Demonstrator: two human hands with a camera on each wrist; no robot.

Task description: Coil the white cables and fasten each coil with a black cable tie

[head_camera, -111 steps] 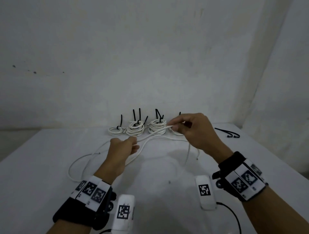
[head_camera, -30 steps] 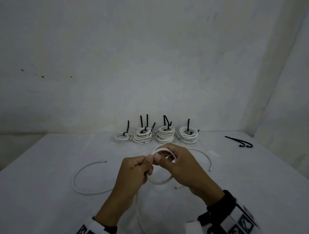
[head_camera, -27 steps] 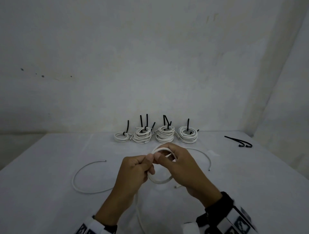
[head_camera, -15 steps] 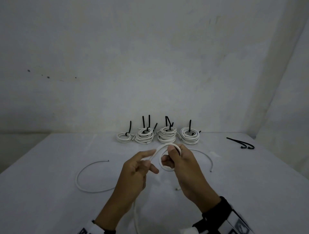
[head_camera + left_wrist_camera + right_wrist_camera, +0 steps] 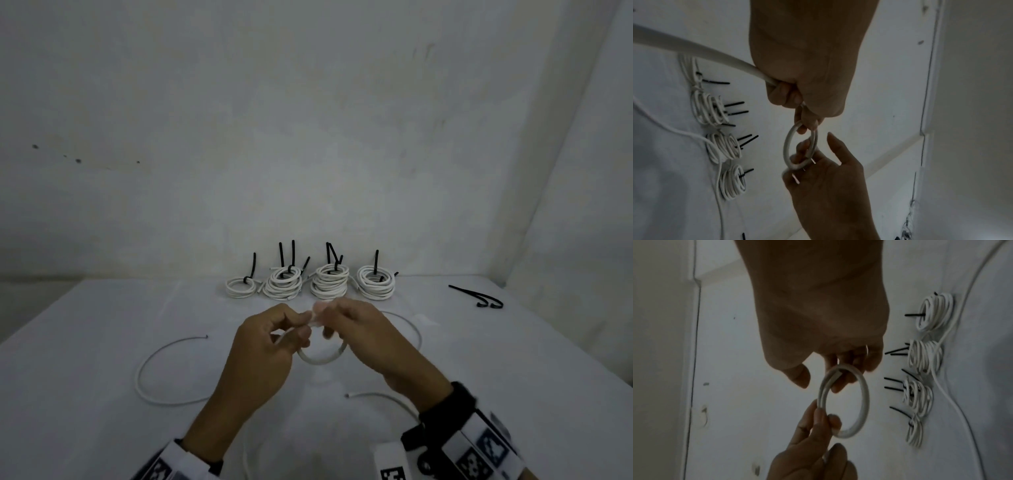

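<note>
Half a second ago the left thumb lay stretched along the cable and the ring stood upright between the hands. Now the left hand (image 5: 263, 346) has its fingers curled and pinches the white cable (image 5: 320, 358), whose small coil hangs lower, at 6 o'clock below the meeting fingertips, above the table (image 5: 85, 394) in front of the person. The right hand (image 5: 363, 337) has drawn closer to the left; its fingertips are blurred in the head view.

Going left to right on the table in the head view: a loose arc of the cable at 9 o'clock of the hands, then the two hands with the coil. At 12 o'clock stands a row of four finished coils (image 5: 330, 282) with black ties sticking up. Another arc of cable runs past the right hand at 3 o'clock. Spare black cable ties (image 5: 478, 297) lie well apart at 2 o'clock near the table's far right corner. None of these has shifted.

The left wrist view shows what the head view hides: the cable runs through the left fist (image 5: 807, 78) and the right hand's fingers (image 5: 803, 152) are hooked through the coil (image 5: 789, 149). The right wrist view shows that the coil (image 5: 844, 402) has about two turns, with the left fingertips (image 5: 818, 417) pinching its rim. The right thumb stands off it.
</note>
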